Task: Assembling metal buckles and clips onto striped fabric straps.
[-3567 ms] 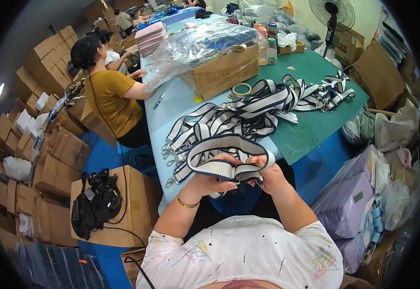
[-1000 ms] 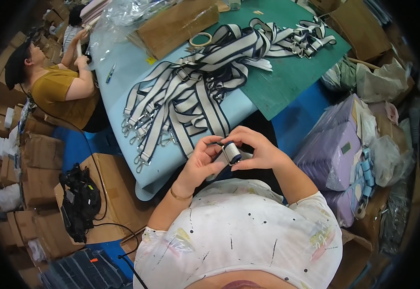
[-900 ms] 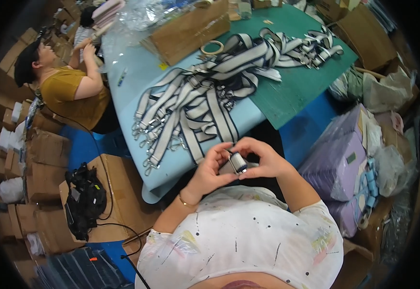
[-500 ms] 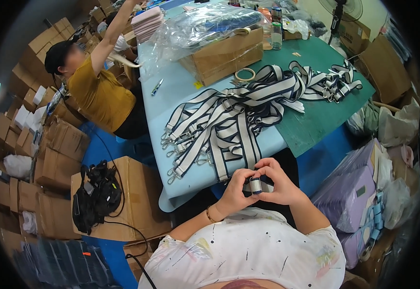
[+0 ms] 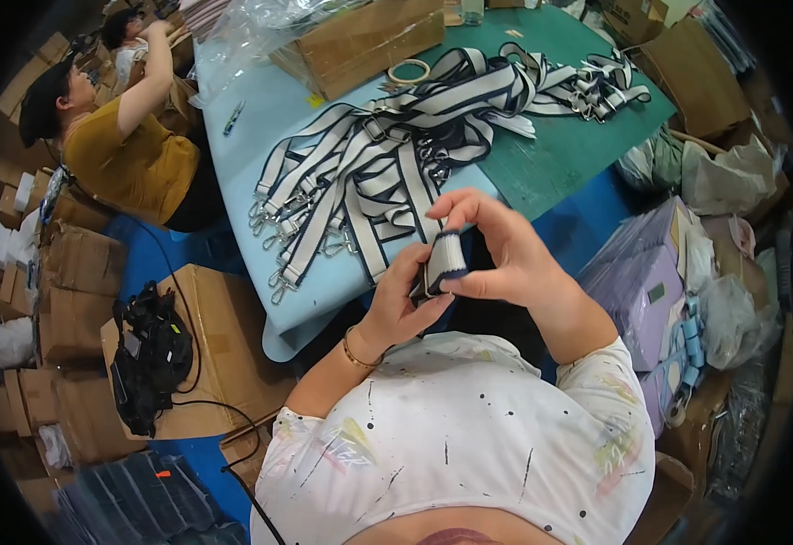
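Between my hands, just off the table's near edge, is a white webbing strap (image 5: 448,255) with navy edges, bent into a short, compact fold. My left hand (image 5: 402,298) closes on its left side, thumb low and fingers partly hidden behind it. From the right, my right hand (image 5: 510,254) grips the same strap, with the thumb at its lower edge and the index finger arched above. Beyond them lies a heap of similar striped straps (image 5: 396,136), long and overlapping, with metal snap hooks (image 5: 280,283) at their near-left ends.
A light blue and green table (image 5: 233,182) carries a cardboard box (image 5: 369,50), a tape roll (image 5: 408,72) and a small cutter (image 5: 234,118). Black gear (image 5: 153,359) with a cable rests on a carton at left. A co-worker (image 5: 133,154) in mustard stands at far left. Wrapped purple goods (image 5: 637,272) stand right.
The view has shifted, so the table appears higher and further left. My hands have risen nearer, and my right fingers have spread around the folded strap. The co-worker's raised arm has come down somewhat.
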`<state>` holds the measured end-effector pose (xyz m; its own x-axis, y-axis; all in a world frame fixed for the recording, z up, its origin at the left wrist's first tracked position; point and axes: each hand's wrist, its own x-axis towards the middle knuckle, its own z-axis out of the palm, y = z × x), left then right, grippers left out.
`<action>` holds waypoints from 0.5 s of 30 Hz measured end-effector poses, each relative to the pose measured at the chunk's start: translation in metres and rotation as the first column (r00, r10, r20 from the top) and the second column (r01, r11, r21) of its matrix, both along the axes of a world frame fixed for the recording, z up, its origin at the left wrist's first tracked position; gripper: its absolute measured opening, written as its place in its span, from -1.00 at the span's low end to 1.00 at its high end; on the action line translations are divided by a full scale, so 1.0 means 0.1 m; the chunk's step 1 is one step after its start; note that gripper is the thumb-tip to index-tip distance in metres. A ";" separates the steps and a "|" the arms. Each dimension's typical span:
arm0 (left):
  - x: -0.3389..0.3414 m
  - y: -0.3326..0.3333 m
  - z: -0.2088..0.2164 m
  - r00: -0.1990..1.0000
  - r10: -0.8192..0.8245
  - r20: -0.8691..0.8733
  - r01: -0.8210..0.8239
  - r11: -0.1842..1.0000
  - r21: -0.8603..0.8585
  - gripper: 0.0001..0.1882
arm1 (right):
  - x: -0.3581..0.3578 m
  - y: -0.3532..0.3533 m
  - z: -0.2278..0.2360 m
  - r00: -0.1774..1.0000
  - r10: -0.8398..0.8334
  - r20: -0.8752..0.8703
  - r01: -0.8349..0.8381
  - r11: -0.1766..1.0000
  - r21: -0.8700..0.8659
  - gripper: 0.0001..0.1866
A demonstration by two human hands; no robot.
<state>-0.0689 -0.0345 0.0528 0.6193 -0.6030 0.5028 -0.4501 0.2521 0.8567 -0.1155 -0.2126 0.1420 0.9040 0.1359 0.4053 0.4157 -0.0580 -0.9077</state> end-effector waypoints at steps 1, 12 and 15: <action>-0.01 0.01 -0.01 0.995 -0.052 -0.090 0.057 0.997 0.045 -0.48 | 0.00 0.00 0.04 1.000 -0.013 0.004 0.012 0.997 0.076 -0.54; 0.03 0.11 -0.11 0.747 -0.262 -0.611 0.128 0.959 -0.255 -0.57 | 0.07 0.04 -0.68 0.962 0.120 -0.247 -0.105 0.992 0.073 -0.07; 0.11 0.17 -0.01 0.768 -0.212 -0.604 0.111 0.973 -0.201 -0.53 | -0.12 0.12 -0.77 0.894 0.072 -0.442 -0.144 0.981 -0.132 -0.35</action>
<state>-0.0577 -0.0172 0.0517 0.7260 -0.6743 0.1353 0.2221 0.4160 0.8818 -0.1280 -0.2009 0.0645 0.9607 0.2715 -0.0577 -0.0048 -0.1916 -0.9815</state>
